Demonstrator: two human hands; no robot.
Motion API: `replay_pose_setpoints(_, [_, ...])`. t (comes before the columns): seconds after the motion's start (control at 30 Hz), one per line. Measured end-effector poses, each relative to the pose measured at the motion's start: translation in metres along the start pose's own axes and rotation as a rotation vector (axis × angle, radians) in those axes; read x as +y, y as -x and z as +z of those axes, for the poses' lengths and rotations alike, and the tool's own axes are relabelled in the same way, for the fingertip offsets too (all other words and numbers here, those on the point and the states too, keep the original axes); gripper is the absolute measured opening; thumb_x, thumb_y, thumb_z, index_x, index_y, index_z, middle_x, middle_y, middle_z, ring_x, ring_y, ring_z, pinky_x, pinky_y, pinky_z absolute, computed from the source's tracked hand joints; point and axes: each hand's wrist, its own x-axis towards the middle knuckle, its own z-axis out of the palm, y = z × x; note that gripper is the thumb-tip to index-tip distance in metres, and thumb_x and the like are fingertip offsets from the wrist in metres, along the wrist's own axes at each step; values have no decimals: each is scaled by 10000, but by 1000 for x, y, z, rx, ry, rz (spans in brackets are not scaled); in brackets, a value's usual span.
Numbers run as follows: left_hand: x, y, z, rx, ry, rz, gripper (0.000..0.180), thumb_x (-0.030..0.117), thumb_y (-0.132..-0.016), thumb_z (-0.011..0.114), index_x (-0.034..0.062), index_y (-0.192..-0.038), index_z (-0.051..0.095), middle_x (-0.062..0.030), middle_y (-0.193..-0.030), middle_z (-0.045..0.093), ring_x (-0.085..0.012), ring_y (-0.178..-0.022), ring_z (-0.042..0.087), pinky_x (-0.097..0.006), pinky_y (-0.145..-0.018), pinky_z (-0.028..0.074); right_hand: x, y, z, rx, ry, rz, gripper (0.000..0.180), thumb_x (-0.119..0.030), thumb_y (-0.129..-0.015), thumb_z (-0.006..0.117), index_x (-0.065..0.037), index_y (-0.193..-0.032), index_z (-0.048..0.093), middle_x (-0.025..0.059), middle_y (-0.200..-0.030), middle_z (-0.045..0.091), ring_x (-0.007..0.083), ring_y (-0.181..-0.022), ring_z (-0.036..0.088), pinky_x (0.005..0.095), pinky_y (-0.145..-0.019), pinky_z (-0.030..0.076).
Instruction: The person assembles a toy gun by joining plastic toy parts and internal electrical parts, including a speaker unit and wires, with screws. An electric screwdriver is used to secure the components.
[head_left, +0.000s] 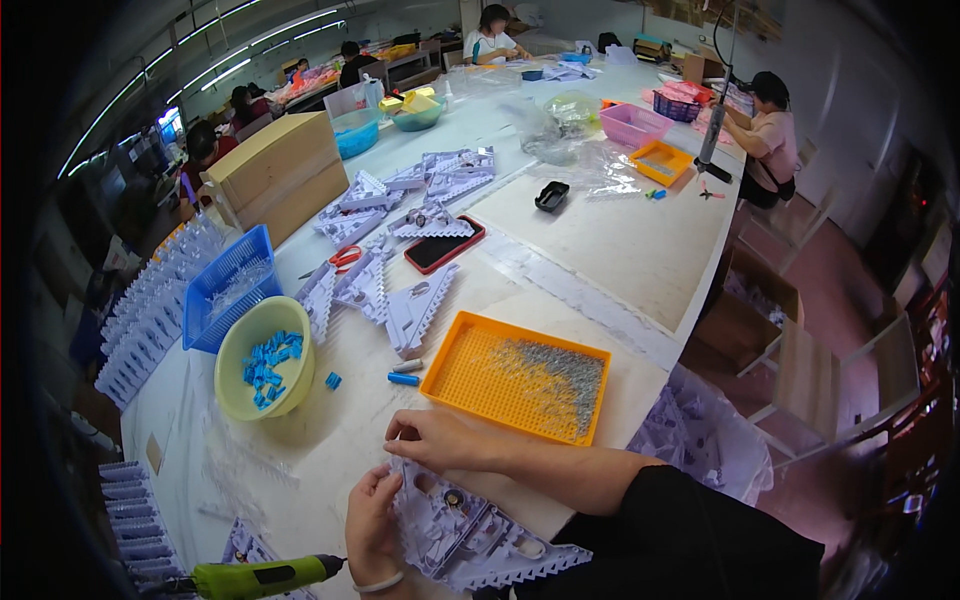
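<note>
My left hand (pixel 372 520) grips the left edge of a lavender triangular plastic housing (pixel 470 530) with toothed edges, tilted near my lap. Inside the housing sit a round dark part and several moulded ribs. Over its upper corner, my right hand (pixel 435 440) is closed in a pinch, thumb against fingertips; whatever lies between them is hidden or too small to name. Just beyond my right forearm stands an orange tray (pixel 470 375) with small metal screws (pixel 570 375) heaped toward its right side. A green electric screwdriver (pixel 265 577) lies at the lower left, close to my left wrist.
A yellow bowl (pixel 228 375) holds blue plastic pieces, beside a blue basket (pixel 195 310). More lavender housings (pixel 420 305) lie around a phone (pixel 445 246) and red-handled scissors (pixel 345 258). A cardboard box (pixel 280 170) stands far left. Other people work around the far tables.
</note>
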Motion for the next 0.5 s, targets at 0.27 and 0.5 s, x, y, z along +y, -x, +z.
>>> replay_pose_setpoints(0.27, [2,-1,6,-40,77,-1,413,48,-901,664,-59,-1271,514,-96,-1026,672,-164,-912,650,-285,-799,537,1,1,-2,31,2,-44,290,-281,-925,675,-21,-1054,661,130,-875,724,205,-767,691,328,-686,541])
replay_pose_setpoints(0.5, [11,13,14,-35,86,111,515,20,-879,673,-25,-1350,469,-123,-1061,666,-177,-959,643,-291,-824,529,-12,4,-2,-15,-68,49,294,-272,-906,681,0,-1017,671,150,-879,725,235,-801,706,349,-717,550])
